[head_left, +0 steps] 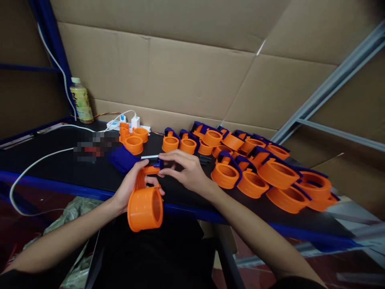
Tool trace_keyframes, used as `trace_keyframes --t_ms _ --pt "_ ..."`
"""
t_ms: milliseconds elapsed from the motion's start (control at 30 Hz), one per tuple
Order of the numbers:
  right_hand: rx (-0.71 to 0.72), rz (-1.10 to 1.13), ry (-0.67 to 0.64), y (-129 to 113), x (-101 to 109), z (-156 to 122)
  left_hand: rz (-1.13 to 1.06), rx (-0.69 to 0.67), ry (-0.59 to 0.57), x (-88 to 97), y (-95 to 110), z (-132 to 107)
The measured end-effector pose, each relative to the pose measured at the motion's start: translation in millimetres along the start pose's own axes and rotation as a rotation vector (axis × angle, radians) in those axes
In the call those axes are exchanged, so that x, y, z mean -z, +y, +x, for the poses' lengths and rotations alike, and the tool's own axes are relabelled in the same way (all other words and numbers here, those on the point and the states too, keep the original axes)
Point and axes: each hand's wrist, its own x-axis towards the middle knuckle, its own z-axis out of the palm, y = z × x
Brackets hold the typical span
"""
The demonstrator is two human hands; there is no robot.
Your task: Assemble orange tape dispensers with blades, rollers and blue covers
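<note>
My left hand (128,185) is wrapped round the handle of an orange tape dispenser (142,210), whose hollow round hub hangs down over the table's front edge. Fingers of my right hand (190,169) pinch a small dark blue piece (160,163) at the dispenser's upper end. A pale toothed strip (149,157) shows just above that end, beside my left thumb; how it is attached I cannot make out. Left of my hands lie dark blue plastic parts (122,158), with several plain orange dispenser bodies (133,145) behind them.
Many orange dispensers with blue parts (252,184) are heaped on the right of the black table (60,156). At the back are a power strip (144,129) with a white charger and a yellow-labelled bottle (81,100). A white cable (22,174) hangs over the left edge. Cardboard walls stand behind.
</note>
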Motion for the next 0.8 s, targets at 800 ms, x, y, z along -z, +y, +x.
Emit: trace_keyframes --t_ms 800 --pt "0.018 -0.146 -0.006 -3 1 -7 -0.245 -0.254 -0.102 1.6 6 -5"
